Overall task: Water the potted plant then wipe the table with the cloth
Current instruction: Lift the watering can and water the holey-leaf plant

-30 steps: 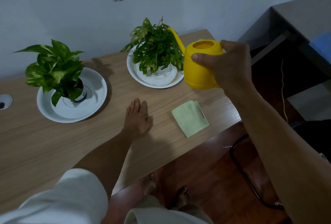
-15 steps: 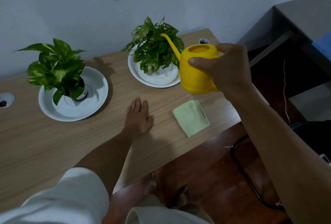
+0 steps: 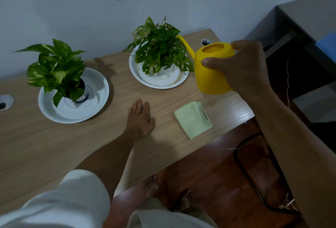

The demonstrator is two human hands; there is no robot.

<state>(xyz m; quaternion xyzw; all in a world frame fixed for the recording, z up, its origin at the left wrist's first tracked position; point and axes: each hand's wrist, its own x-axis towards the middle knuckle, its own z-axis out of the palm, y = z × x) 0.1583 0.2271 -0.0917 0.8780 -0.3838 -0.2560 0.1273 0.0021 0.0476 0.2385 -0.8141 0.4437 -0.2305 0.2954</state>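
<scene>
A: Since a second ago the yellow watering can [image 3: 211, 72] has dropped lower and come upright, and its spout no longer reaches as far over the leaves.

B: Where is the spout now?

A: Its tip sits at the right edge of the foliage of the holey-leaved potted plant [image 3: 158, 49], which stands in a white dish [image 3: 160, 83] at the back of the wooden table [image 3: 45, 145].

B: And the right hand [image 3: 241, 69]?

A: Clamped around the can's far side, thumb pressed across the body facing the camera. The can is just beside the dish; whether its base touches the tabletop I cannot tell.

B: The left hand [image 3: 140, 118]?

A: Flat on the table, palm down, fingers straight and close together, holding nothing. It lies between the two dishes and nearer the front edge.

B: The cloth?

A: The folded pale green cloth [image 3: 192, 119] lies on the table just right of the left hand, apart from it, in front of the can.

B: Anything else?

A: A pothos plant [image 3: 54, 71] in its own white saucer [image 3: 94, 104] stands at the left, well apart from the can.
</scene>
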